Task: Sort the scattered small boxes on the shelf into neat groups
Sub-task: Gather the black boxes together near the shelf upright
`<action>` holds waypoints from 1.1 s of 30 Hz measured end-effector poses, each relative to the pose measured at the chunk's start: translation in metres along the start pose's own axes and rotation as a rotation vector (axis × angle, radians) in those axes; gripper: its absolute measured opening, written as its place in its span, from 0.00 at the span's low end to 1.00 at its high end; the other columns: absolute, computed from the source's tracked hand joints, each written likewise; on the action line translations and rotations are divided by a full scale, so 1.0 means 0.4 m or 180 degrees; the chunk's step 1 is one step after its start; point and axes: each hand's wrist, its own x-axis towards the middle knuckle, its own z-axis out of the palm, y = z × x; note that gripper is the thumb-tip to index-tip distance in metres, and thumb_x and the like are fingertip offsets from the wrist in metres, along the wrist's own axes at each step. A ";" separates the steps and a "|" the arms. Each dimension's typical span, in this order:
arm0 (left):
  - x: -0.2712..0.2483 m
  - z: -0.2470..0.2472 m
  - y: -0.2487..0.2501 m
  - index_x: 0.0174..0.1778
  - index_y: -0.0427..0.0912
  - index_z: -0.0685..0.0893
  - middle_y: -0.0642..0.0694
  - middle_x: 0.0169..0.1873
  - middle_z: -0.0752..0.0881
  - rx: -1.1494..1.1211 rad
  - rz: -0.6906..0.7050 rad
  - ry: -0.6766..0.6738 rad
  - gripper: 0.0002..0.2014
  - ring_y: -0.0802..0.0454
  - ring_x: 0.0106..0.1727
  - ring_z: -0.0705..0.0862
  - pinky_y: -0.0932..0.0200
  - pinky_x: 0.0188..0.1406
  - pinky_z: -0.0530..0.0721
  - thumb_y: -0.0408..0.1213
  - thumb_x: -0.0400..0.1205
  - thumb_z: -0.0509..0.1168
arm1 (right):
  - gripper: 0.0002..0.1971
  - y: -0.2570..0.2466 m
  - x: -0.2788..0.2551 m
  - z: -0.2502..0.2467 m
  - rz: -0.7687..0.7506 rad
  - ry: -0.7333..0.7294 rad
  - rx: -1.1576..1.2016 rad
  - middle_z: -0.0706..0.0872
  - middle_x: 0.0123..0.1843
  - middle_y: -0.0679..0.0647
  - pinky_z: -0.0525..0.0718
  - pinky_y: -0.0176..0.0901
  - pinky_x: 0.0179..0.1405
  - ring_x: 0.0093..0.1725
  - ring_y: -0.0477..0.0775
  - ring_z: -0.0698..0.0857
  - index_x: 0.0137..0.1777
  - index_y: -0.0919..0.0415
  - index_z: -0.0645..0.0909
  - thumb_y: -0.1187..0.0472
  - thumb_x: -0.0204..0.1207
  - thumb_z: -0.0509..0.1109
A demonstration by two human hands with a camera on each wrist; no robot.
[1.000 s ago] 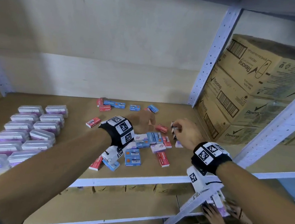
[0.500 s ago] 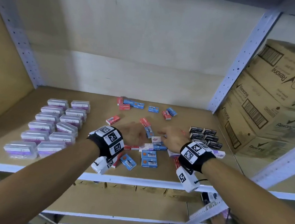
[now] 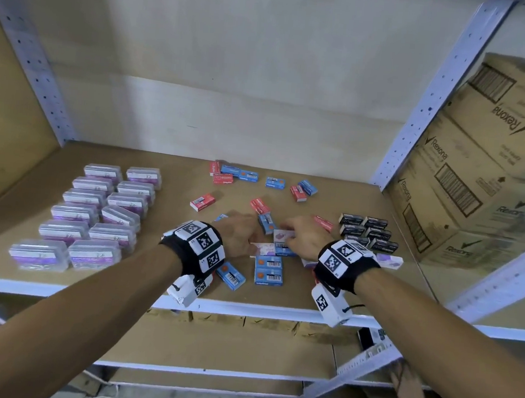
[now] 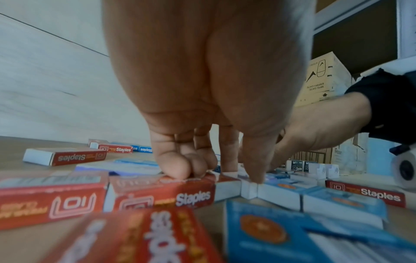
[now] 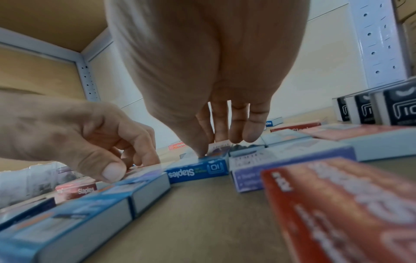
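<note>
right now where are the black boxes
In the head view the black boxes sit grouped on the shelf, right side, just past the right hand and beside the cartons.
</note>
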 end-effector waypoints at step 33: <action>0.008 -0.062 0.008 0.40 0.45 0.84 0.46 0.33 0.89 -0.1360 -0.0285 -0.0053 0.04 0.51 0.32 0.85 0.56 0.30 0.84 0.34 0.73 0.72 | 0.01 0.036 -0.058 -0.021 0.0204 0.0701 0.0674 0.85 0.42 0.47 0.83 0.55 0.52 0.44 0.54 0.84 0.46 0.47 0.78 0.54 0.76 0.65</action>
